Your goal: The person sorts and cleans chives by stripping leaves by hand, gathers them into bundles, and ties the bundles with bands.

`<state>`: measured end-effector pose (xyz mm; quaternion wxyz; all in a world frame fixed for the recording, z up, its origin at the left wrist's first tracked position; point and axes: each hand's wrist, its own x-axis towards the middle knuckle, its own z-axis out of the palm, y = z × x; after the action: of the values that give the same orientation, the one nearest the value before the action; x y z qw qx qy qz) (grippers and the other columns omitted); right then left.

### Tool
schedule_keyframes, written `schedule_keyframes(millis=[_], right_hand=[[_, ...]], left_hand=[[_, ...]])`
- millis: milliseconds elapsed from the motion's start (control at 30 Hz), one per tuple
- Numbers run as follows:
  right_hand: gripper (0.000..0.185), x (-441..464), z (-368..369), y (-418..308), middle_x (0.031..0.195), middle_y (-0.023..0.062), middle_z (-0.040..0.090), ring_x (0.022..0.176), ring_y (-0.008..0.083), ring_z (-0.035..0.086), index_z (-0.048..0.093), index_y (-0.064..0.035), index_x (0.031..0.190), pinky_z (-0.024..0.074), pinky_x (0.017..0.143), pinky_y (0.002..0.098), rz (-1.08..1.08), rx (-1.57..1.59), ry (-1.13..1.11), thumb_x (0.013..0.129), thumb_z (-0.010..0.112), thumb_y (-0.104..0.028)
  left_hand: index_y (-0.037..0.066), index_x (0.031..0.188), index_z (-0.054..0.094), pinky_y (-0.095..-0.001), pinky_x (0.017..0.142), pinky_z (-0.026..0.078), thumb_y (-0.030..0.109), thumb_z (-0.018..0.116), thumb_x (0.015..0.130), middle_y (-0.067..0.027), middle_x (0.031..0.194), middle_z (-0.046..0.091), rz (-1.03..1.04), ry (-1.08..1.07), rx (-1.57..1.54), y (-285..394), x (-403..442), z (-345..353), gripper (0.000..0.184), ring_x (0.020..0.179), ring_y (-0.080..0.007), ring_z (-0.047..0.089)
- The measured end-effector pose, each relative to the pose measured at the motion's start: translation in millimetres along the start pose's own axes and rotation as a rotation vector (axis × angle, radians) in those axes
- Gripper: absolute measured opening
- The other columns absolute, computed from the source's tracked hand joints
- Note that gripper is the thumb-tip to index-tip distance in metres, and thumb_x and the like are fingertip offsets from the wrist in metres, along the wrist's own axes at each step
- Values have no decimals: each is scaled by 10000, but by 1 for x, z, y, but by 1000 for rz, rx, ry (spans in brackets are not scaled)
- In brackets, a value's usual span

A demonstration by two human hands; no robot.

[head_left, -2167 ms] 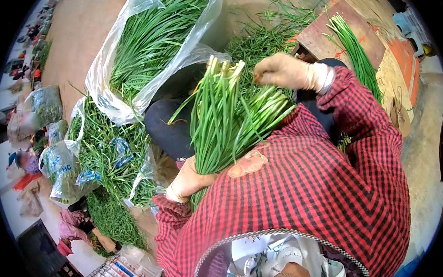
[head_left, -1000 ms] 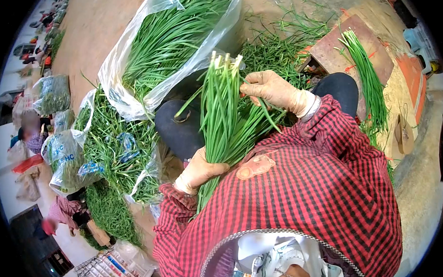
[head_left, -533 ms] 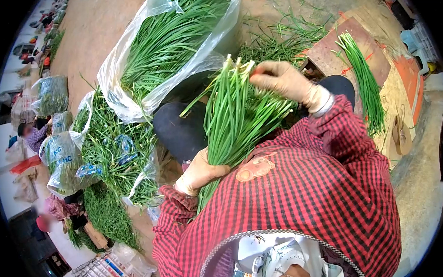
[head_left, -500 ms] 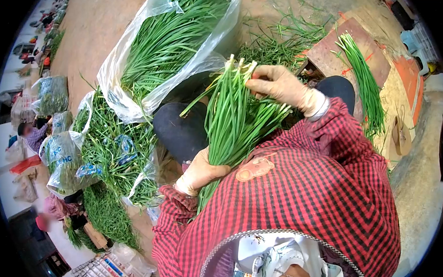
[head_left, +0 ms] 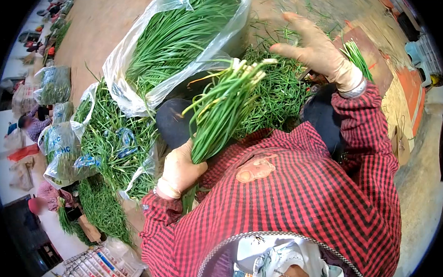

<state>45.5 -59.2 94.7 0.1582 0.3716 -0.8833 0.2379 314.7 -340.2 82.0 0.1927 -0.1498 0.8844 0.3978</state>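
My left hand (head_left: 180, 169), in a pale glove, is wrapped round a bunch of green stalks (head_left: 222, 109) with white root ends pointing up and right. My right hand (head_left: 315, 51), also gloved, is raised above and right of those ends, its fingers spread and holding nothing. Under and beyond the bunch lies a heap of loose green leaves (head_left: 277, 91). A clear plastic bag (head_left: 117, 76) full of long green leaves (head_left: 181, 34) stands at the top. More stalks (head_left: 357, 59) lie on a brown board (head_left: 382, 71) at the right, partly behind my right arm.
At the left, an open bag of loose greens (head_left: 112, 134) sits beside tied plastic bags (head_left: 62, 150). Below them are another green heap (head_left: 102, 207) and a striped crate (head_left: 97, 263). Co-workers (head_left: 53, 196) sit at the far left. A sandal (head_left: 403, 149) lies at the right.
My right hand has left the stalk ends, moved up and right, and opened. My left hand has shifted left with the bunch, which now leans more to the right.
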Motion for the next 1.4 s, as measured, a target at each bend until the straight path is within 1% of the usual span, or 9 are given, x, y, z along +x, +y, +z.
schedule_keyframes(millis=[67,200,400,567,667,800,867,933,1400], right_hand=[[768,18,-17,-44,1254,284,532,1238,382,478,516,62,1253,345,1079,420,-126,81,-319,763,720,-494],[648,24,16,-96,1036,207,649,1024,370,604,575,36,1162,438,960,423,-242,100,-898,777,684,-474],[318,-19,61,-95,879,161,657,865,372,622,653,-67,1034,489,779,421,-195,716,-478,882,605,-343],[318,-21,54,-82,845,16,615,713,100,600,615,-41,1036,513,643,256,361,1285,-303,968,568,-348],[304,-19,28,-44,650,-62,462,395,27,279,583,-77,891,200,353,210,706,1664,-120,966,563,-371],[313,-31,-5,8,731,-26,547,483,60,461,617,-38,977,360,420,206,684,1259,-84,956,583,-349],[447,-34,1,14,924,69,641,780,179,633,608,-4,1136,515,684,283,539,504,-462,908,629,-388],[613,-43,18,8,1266,188,546,1180,319,527,539,-3,1273,426,998,377,151,124,-479,851,668,-429],[209,-31,83,-141,1069,78,604,827,289,650,604,-95,993,533,696,393,-321,342,-523,826,621,-219]], left_hand=[[122,1332,517,-421,814,512,179,684,664,-197,979,676,33,12,291,10,3,1,690,901,-373,647],[167,1348,510,-400,824,516,156,699,635,-161,1079,662,130,107,449,18,9,10,738,962,-347,642],[184,1351,497,-402,762,527,97,686,641,-121,1000,652,148,177,520,17,1,4,739,891,-323,652],[217,1420,401,-405,667,519,59,698,590,-103,998,621,242,375,610,3,10,-3,896,811,-313,650],[218,1415,418,-391,695,522,33,704,601,-93,1046,625,216,413,631,-7,10,-10,883,864,-315,647],[207,1402,448,-374,743,525,13,705,601,-92,1130,618,207,502,677,-24,1,-16,863,957,-316,636],[206,1396,456,-368,766,524,1,701,578,-90,1144,612,245,528,662,-28,-3,-17,878,992,-303,626],[208,1385,467,-363,775,524,-15,694,573,-81,1153,611,275,578,708,-36,2,-14,872,992,-299,628],[207,1339,502,-385,764,518,-57,617,567,-76,1134,616,356,423,771,-20,11,5,824,961,-298,626]])
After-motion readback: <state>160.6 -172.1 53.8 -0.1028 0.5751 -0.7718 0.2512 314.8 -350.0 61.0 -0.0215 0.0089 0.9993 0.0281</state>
